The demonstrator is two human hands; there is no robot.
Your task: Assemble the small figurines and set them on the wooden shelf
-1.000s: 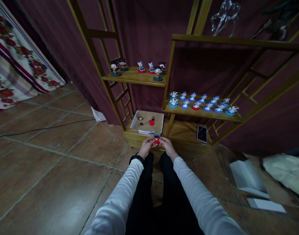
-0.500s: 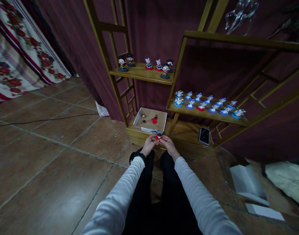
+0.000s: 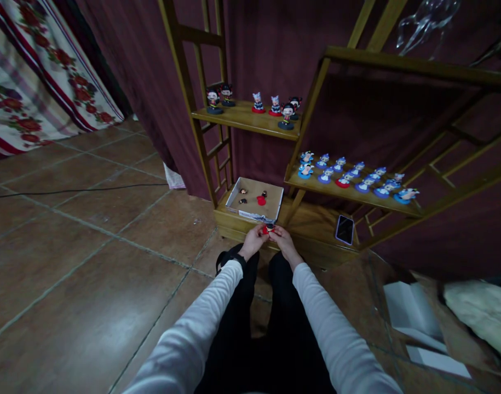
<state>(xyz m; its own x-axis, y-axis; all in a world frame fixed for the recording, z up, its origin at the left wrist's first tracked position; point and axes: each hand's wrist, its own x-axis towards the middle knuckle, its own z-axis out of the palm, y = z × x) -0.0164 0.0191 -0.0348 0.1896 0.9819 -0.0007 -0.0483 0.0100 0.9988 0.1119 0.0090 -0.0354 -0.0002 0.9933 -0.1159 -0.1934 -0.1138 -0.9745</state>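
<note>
Both hands are working close together at the front edge of a shallow, open-topped cardboard box with pale walls [image 3: 252,212]. The left hand [image 3: 252,241] and the right hand [image 3: 284,241] are pinching a small red figurine with a black top [image 3: 269,227] from opposite sides, fingertips nearly meeting around it. The fingers are covering much of it; cannot tell whether its parts are firmly joined.

Risks, as judged:

1. Slip. The figurine is offering little surface to grip; uneven pressure from the two sides could pop it out, toward the box or down to the brown tiled floor [image 3: 151,268].

2. Separation. If the black top is only loosely seated, twisting or squeezing could be pulling it off the red part.

3. Knock. The hands are hovering right beside the box, which is sitting on the low wooden shelf [image 3: 311,221]. A wrist catching the near wall could be jolting the loose pieces inside: a red rounded piece [image 3: 261,201], a small dark piece [image 3: 264,193] just beside it, and two small black-and-tan pieces [image 3: 243,191] lying to their left. Being small, they could easily be rolling or mixing.
</note>
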